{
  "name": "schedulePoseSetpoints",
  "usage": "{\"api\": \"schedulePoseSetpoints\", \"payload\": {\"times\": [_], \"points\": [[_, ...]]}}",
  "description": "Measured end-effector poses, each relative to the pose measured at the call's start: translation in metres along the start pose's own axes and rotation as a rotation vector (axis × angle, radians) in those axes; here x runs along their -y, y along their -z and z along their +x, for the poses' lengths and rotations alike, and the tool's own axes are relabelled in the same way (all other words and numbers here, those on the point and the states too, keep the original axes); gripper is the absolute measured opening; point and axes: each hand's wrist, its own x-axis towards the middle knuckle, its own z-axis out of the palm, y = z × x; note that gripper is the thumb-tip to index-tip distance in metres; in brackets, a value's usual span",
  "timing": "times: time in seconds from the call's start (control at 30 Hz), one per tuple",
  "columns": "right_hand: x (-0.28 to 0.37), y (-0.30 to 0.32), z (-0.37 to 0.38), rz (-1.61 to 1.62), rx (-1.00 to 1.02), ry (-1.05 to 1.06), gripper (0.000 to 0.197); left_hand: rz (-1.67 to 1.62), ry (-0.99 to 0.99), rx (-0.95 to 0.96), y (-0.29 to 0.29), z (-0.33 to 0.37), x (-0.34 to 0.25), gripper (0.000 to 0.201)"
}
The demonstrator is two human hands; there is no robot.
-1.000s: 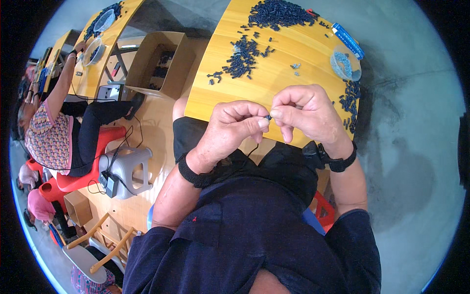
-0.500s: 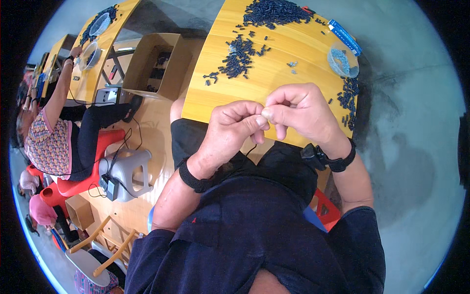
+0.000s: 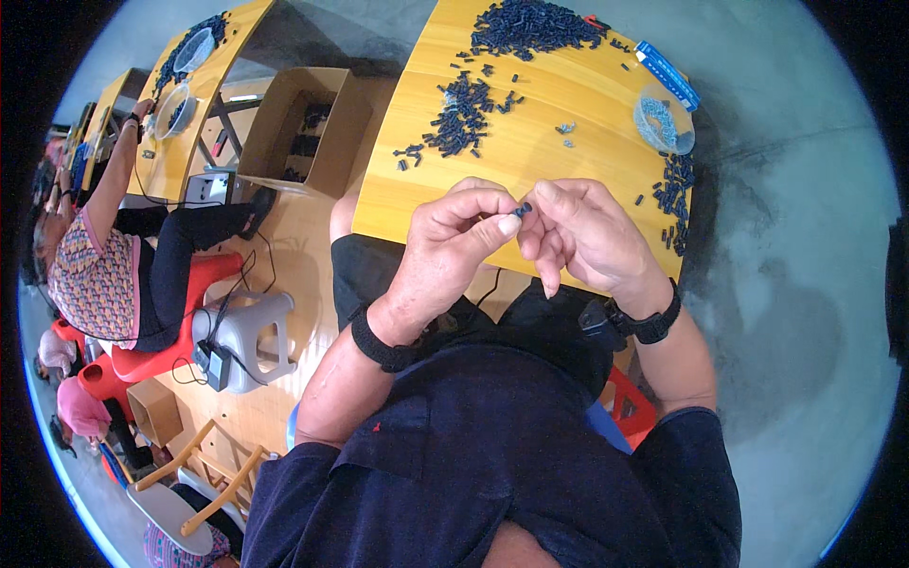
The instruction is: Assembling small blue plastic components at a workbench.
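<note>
My left hand [image 3: 450,241] pinches a small black cylindrical piece [image 3: 522,209] between thumb and fingertips, above the near edge of the yellow table [image 3: 398,204]. Close by on the right, my right hand [image 3: 601,241] has its thumb lifted away and its fingers loosely apart, near the end of the piece. I see nothing held in it. Beyond my hands lies a loose cluster of similar black pieces [image 3: 458,123]. A few small pale-blue bits [image 3: 565,128] lie to the right of that cluster.
A large black heap [image 3: 535,26] covers the table's far side. At the right stand a clear bowl [image 3: 674,148] of pale-blue bits and a blue box [image 3: 668,76]. More black pieces [image 3: 674,194] line the right edge. Left are a cardboard box [image 3: 327,123], grey stool [image 3: 244,331] and seated person [image 3: 104,275].
My hands were pressed together at the fingertips. The right hand has opened and its thumb has moved away, so the black piece in my left fingers now shows.
</note>
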Motion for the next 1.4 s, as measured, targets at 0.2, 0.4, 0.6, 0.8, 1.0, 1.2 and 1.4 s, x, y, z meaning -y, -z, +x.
{"api": "schedulePoseSetpoints", "payload": {"times": [0.2, 0.4, 0.6, 0.8, 1.0, 1.2, 1.4], "points": [[0.001, 0.0, -0.001, 0.079, 0.088, -0.057, 0.047, -0.005, -0.079, 0.044, -0.002, 0.002, 0.0, 0.008], [-0.007, 0.004, 0.001, 0.15, 0.212, -0.047, 0.042, -0.028, -0.052, 0.098, -0.005, 0.002, -0.003, 0.01], [-0.012, 0.01, 0.001, 0.192, 0.265, -0.097, 0.035, 0.118, -0.087, 0.318, 0.009, 0.012, -0.012, 0.017], [-0.014, 0.012, 0.003, 0.231, 0.353, -0.119, 0.036, 0.194, -0.058, 0.445, 0.011, 0.018, -0.023, 0.016], [-0.014, 0.017, 0.008, 0.339, 0.435, -0.144, 0.04, 0.01, -0.026, 0.409, 0.002, 0.019, -0.023, 0.012], [-0.017, 0.018, 0.009, 0.4, 0.453, -0.129, 0.041, -0.069, 0.06, 0.338, -0.003, 0.017, -0.023, 0.008], [-0.017, 0.015, 0.008, 0.413, 0.443, -0.139, 0.041, -0.029, 0.043, 0.361, -0.002, 0.019, -0.023, 0.009]]}}
